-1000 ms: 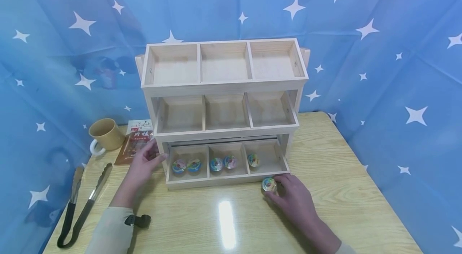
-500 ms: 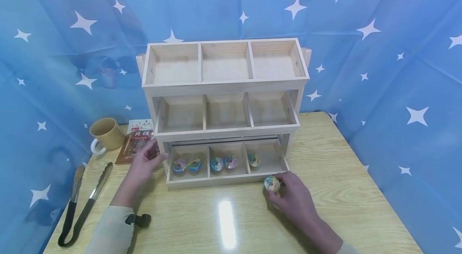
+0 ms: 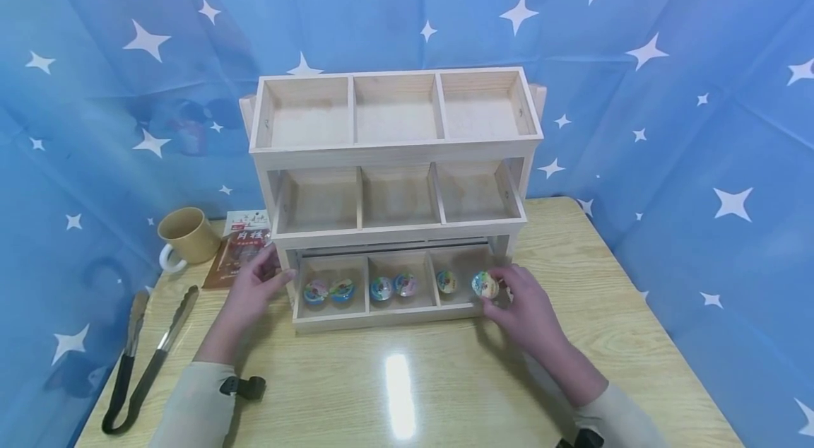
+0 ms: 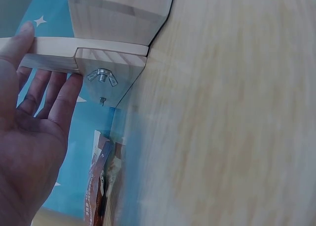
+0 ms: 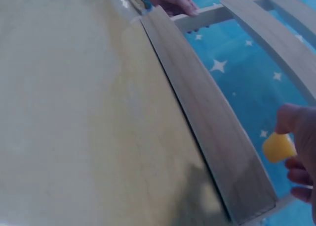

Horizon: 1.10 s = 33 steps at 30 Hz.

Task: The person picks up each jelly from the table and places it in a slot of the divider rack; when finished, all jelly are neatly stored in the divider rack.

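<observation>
My right hand (image 3: 529, 310) pinches a small jelly cup (image 3: 485, 285) with a printed lid over the right compartment of the shelf's lowest tier. Its yellow body (image 5: 277, 148) shows between thumb and fingers in the right wrist view. My left hand (image 3: 253, 285) holds the left side post of the wooden three-tier shelf (image 3: 397, 155), thumb on one face and fingers on the other in the left wrist view (image 4: 37, 107). In the lowest tier lie more cups: two in the left compartment, two in the middle, and one blue-and-yellow cup (image 3: 447, 282) in the right.
Left of the shelf stand a tan mug (image 3: 189, 236) with a white handle and a brown packet (image 3: 238, 257). Black-handled tongs (image 3: 149, 363) lie at the table's left edge. A blue star-print curtain (image 3: 636, 80) surrounds the table (image 3: 318, 391).
My right hand has lifted the jelly cup from in front of the lowest tier up and inward over its right compartment. The left hand stays on the post.
</observation>
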Each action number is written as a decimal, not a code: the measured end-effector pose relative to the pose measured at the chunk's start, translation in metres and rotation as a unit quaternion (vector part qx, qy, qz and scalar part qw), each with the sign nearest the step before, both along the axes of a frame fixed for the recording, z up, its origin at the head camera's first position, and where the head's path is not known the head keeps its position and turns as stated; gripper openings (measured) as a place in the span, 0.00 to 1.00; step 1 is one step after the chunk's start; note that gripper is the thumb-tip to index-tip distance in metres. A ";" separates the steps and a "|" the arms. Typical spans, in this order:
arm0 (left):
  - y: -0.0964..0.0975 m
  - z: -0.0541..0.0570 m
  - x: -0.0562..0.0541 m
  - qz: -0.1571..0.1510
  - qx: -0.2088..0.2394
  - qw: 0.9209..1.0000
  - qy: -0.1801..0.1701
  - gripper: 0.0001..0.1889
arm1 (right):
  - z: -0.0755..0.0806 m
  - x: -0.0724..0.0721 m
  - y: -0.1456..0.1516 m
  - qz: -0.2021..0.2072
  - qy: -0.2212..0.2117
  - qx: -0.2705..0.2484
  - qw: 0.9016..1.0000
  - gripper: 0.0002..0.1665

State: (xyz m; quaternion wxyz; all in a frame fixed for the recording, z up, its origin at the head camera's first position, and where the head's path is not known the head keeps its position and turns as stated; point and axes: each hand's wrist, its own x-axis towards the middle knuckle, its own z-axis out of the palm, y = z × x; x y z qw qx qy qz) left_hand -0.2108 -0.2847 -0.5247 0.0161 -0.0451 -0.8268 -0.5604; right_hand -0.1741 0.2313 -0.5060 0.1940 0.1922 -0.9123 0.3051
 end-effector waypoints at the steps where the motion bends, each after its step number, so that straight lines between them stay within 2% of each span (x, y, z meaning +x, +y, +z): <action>1: 0.000 0.000 0.000 0.000 0.002 1.000 0.000 0.39 | 0.001 -0.004 0.000 0.002 -0.001 0.000 1.000 0.25; 6: -0.001 0.001 -0.001 -0.004 0.008 1.000 -0.002 0.39 | 0.001 -0.016 -0.001 0.004 -0.027 0.018 0.999 0.25; 17: 0.000 -0.001 -0.001 -0.008 0.012 1.000 0.000 0.39 | -0.003 -0.027 -0.008 -0.032 -0.070 0.099 0.992 0.32; 26: -0.001 -0.001 -0.001 -0.007 0.006 1.000 0.005 0.39 | -0.001 -0.028 -0.016 -0.057 -0.075 0.114 0.989 0.27; 33: 0.000 -0.001 -0.001 -0.006 0.003 1.000 0.005 0.39 | 0.001 -0.027 -0.019 -0.075 -0.114 0.098 0.986 0.26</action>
